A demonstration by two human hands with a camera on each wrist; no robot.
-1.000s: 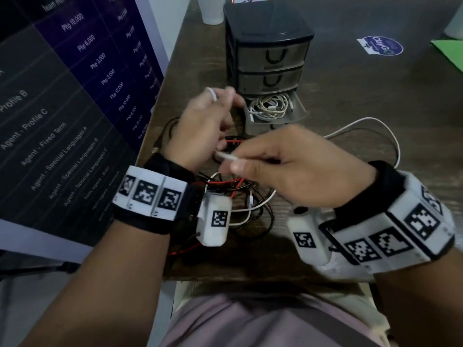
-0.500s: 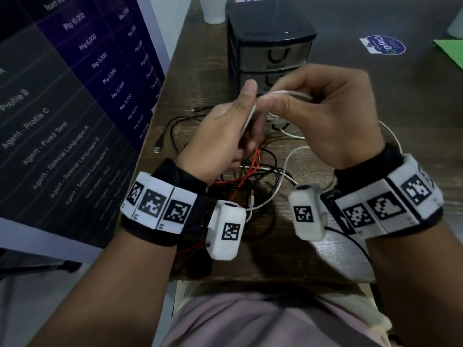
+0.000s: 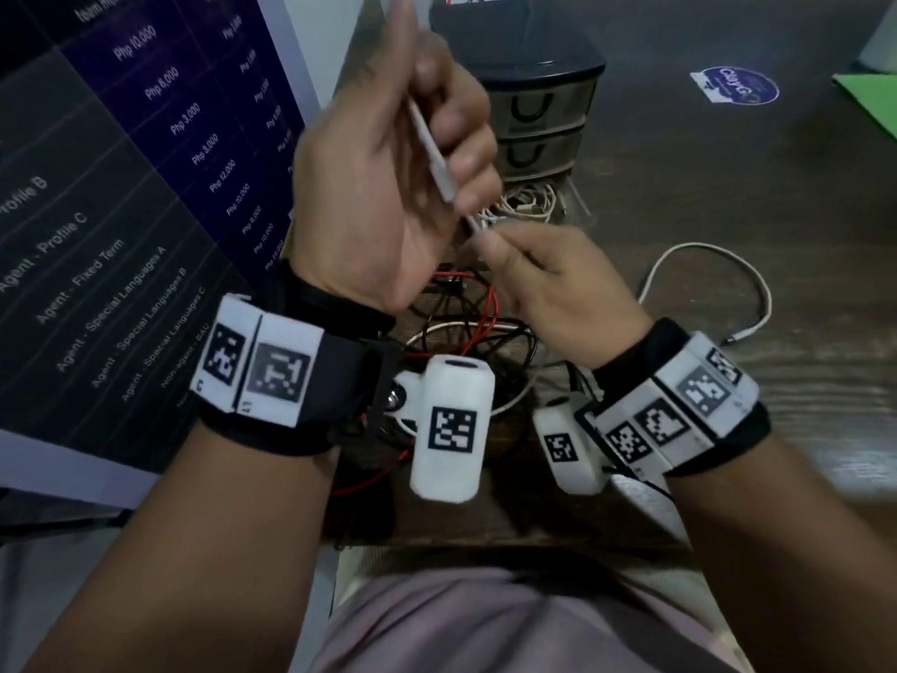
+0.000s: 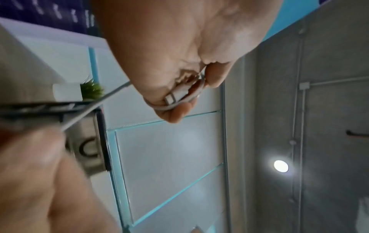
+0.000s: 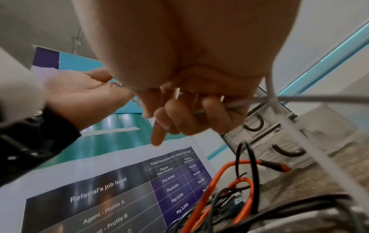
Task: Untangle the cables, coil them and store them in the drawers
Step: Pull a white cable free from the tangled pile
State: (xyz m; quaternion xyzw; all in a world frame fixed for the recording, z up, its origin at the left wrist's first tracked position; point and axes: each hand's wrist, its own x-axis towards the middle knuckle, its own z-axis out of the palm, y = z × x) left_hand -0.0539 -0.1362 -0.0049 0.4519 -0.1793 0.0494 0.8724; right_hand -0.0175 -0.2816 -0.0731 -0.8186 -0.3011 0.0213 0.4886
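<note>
My left hand [image 3: 439, 138] is raised in front of the drawer unit [image 3: 539, 85] and grips the plug end of a white cable [image 3: 433, 155]. In the left wrist view its fingers [image 4: 179, 110] curl round a small loop of that cable [image 4: 175, 98]. My right hand [image 3: 490, 242] sits lower and pinches the same cable just below. The right wrist view shows its fingers [image 5: 211, 116] curled on the white cable [image 5: 239, 103]. The rest of the cable trails in a loop [image 3: 708, 264] on the table. A tangle of red, black and white cables [image 3: 478, 327] lies under both hands.
The bottom drawer [image 3: 575, 206] stands open with a coiled white cable [image 3: 526, 201] inside; the two upper drawers are closed. A printed poster [image 3: 145, 187] stands along the left of the wooden table [image 3: 776, 196]. A round sticker [image 3: 738, 85] lies far right.
My left hand has risen with the plug end. My right hand has dropped from the left hand's fingertips to a lower point on the white cable.
</note>
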